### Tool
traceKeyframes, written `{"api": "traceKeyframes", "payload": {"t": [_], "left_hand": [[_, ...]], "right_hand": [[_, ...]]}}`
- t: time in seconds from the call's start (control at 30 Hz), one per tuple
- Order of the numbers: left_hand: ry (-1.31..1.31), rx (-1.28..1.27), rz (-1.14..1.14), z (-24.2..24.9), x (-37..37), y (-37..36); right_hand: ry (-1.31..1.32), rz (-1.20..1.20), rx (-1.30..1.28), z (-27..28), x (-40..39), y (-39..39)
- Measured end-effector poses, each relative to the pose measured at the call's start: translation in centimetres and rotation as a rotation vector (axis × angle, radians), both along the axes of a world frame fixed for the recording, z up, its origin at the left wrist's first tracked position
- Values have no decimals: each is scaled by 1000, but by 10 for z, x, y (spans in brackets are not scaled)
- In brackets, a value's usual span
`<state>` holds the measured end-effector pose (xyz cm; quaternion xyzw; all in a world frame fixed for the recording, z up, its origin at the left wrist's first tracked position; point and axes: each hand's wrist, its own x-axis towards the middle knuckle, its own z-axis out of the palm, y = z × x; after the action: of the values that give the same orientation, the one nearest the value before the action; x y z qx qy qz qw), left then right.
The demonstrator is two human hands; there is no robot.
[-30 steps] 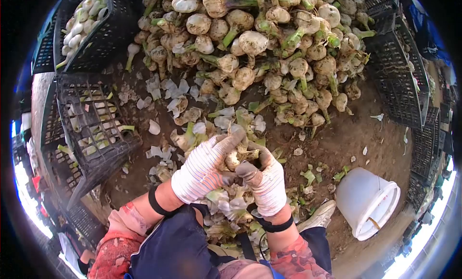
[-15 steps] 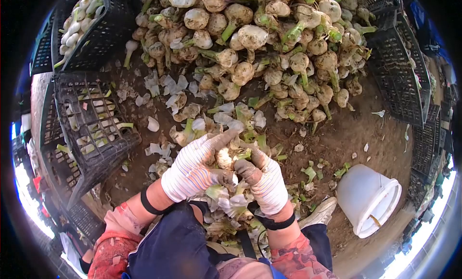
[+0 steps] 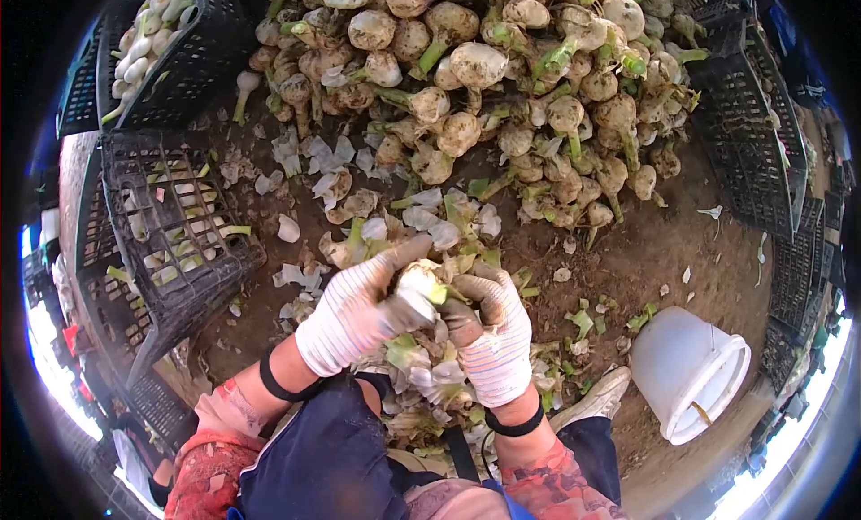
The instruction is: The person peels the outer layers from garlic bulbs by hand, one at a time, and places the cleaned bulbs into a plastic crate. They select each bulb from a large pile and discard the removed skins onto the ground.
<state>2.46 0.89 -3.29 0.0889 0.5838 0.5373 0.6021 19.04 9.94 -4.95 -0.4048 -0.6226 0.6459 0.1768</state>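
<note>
My left hand [image 3: 352, 315], in a striped glove with dirty fingertips, is closed around a garlic bulb [image 3: 420, 278]. The bulb's top looks pale, and a green piece of stem or leaf shows at its lower right. Against that green part press the bent fingers of my right hand [image 3: 495, 342], gloved the same way. Whether they grip the garlic itself or only its loose skin is partly hidden. Peeled skins and leaf scraps [image 3: 429, 363] lie below both hands, between my legs.
A large heap of dirty garlic bulbs [image 3: 457, 136] lies ahead on the soil. Black crates with garlic stand at the left, one crate [image 3: 170, 215] tilted. More crates [image 3: 749, 130] are at the right. A white bucket [image 3: 668, 363] lies tipped beside my shoe [image 3: 592, 399].
The garlic bulb has turned and shows more of its pale surface. My left hand has shifted slightly left, and its thumb is blurred. My right hand's fingers have moved a little.
</note>
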Motion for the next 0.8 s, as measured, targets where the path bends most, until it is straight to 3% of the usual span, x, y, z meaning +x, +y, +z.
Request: {"api": "traceKeyframes", "payload": {"t": [0.07,0.1,0.13,0.2,0.27,0.33,0.37,0.4,0.47,0.5,0.53,0.57,0.6,0.67,0.7,0.77,0.8], "left_hand": [[275,-7,-253,8,3,3],[-109,10,-81,3,4,0],[-108,10,-80,3,1,-1],[-207,119,-139,2,-4,0],[-310,97,-132,4,3,-1],[-240,81,-126,15,-1,6],[-209,61,-158,14,-3,5],[-176,48,-190,12,-5,6],[-133,67,-147,7,-4,2],[341,205,-301,-3,-7,1],[822,343,-450,-10,-8,2],[1055,322,-428,-11,-3,7],[1056,328,-428,-7,-6,5],[950,78,-461,4,-14,-3],[767,81,-243,-3,-11,-7],[691,23,-267,1,-15,-6],[661,43,-289,5,-16,-1]], "right_hand": [[-42,68,300,5,-3,0],[-73,15,270,0,-6,-3],[-72,15,270,4,-8,-1],[-34,-328,-653,19,-19,10],[28,-424,-793,-3,-14,21],[-284,161,194,-64,13,6],[-418,344,435,-48,17,6],[-422,344,432,-30,15,7],[78,-23,-553,4,7,12],[136,33,-677,18,9,19],[138,30,-675,18,6,14],[114,-49,-676,18,2,5],[88,-128,-676,19,0,0],[54,-96,-573,16,1,3],[21,-48,-434,10,4,-1],[-30,46,-149,3,7,-3],[-27,48,-151,4,7,-1]]}}
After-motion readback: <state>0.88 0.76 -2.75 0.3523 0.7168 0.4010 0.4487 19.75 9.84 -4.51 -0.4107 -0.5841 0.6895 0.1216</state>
